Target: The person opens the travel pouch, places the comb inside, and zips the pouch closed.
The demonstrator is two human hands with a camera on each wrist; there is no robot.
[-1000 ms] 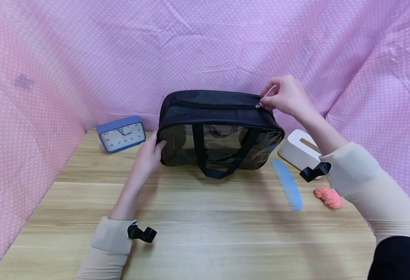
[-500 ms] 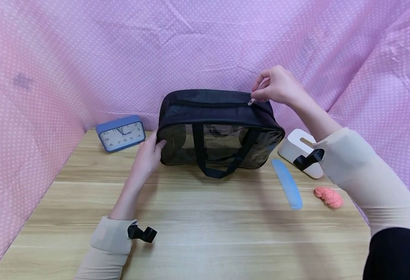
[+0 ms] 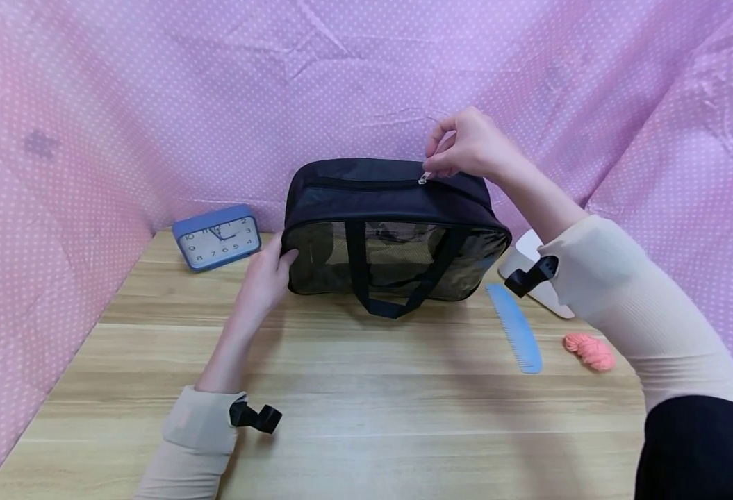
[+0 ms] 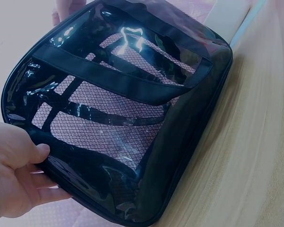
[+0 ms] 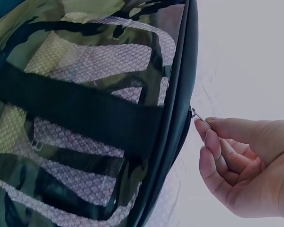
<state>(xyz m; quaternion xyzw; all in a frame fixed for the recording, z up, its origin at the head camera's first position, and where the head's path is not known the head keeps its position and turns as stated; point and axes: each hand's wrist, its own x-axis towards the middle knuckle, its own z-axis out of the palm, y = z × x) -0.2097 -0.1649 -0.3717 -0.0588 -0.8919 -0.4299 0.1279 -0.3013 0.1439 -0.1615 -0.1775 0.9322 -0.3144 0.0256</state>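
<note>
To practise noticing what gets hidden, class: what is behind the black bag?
In the head view, pink dotted cloth shows behind the black bag, above its top edge. The tabletop directly behind it is covered, so anything lying there is hidden.

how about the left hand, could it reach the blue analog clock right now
Likely yes: the blue analog clock sits beside the left hand with nothing visible between them, though that hand would need to release the black zippered bag.
</note>
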